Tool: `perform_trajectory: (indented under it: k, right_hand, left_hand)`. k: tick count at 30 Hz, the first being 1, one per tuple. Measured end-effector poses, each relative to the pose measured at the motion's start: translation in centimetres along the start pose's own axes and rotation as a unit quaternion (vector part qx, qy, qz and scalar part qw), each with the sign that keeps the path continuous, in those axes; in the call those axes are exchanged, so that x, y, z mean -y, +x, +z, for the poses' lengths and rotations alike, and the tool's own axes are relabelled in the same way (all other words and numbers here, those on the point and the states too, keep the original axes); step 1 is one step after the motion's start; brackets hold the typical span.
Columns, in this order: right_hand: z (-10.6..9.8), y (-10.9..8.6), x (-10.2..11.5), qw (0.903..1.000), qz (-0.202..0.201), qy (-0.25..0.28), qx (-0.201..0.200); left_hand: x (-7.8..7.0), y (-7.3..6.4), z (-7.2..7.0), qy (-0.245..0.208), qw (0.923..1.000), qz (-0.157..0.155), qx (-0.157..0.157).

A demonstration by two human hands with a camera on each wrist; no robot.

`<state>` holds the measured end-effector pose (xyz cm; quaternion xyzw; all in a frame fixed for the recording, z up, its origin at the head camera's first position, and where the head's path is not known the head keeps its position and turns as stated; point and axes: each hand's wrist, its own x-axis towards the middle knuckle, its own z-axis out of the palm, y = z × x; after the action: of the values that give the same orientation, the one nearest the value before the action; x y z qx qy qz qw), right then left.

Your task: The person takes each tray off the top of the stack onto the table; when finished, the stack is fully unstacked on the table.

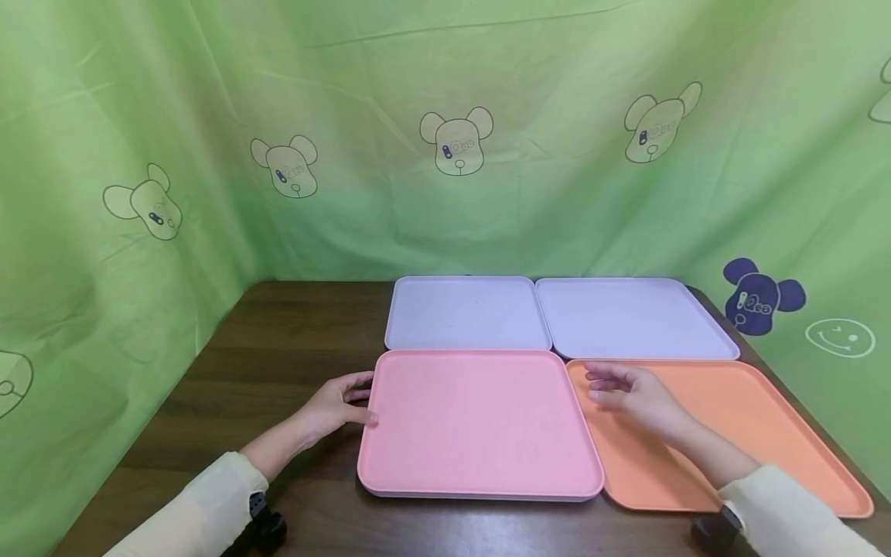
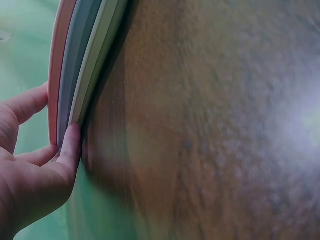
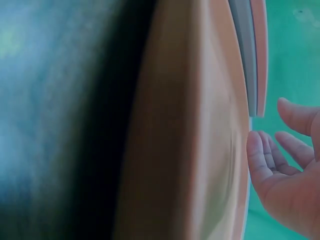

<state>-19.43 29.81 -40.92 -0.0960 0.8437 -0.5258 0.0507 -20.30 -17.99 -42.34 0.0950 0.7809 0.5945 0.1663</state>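
Observation:
A pink tray (image 1: pixel 480 425) lies on top of a stack in the middle of the table, with a bluish-grey tray (image 2: pixel 72 75) and a pale yellowish tray (image 2: pixel 95 65) beneath it. My left hand (image 1: pixel 337 406) holds the stack's left edge, the thumb over the pink rim and the fingers along the side. In the left wrist view a fingertip touches the lowest tray's rim. My right hand (image 1: pixel 636 398) hovers over the orange tray (image 1: pixel 738 433), right of the stack. Its fingers are loosely bent, hold nothing and stay apart from the stack's edge.
Two pale lavender trays, one on the left (image 1: pixel 466 313) and one on the right (image 1: pixel 633 319), lie side by side along the back. The dark wooden table (image 1: pixel 299 325) shows at left and front. A green curtain (image 1: pixel 362 216) with bear prints hangs behind.

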Motion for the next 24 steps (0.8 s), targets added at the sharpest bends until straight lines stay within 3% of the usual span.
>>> perform_trajectory:
  k: [4, 14, 24]
  right_hand:
    - [0.5, 0.0, 0.3, 0.9997, -0.004, -0.024, 0.006]
    - [1.6, 0.0, 0.6, 0.9994, -0.002, -0.026, 0.024]
    - [1.9, 0.1, 0.3, 0.999, -0.009, -0.027, 0.033]
  left_hand:
    - [0.1, 0.1, 0.0, 0.0, 1.0, 0.003, -0.002]
    - [0.2, 0.2, 0.3, -0.01, 0.9998, 0.0, -0.015]
    - [-0.2, -0.1, 1.0, 0.004, 0.9982, -0.008, -0.059]
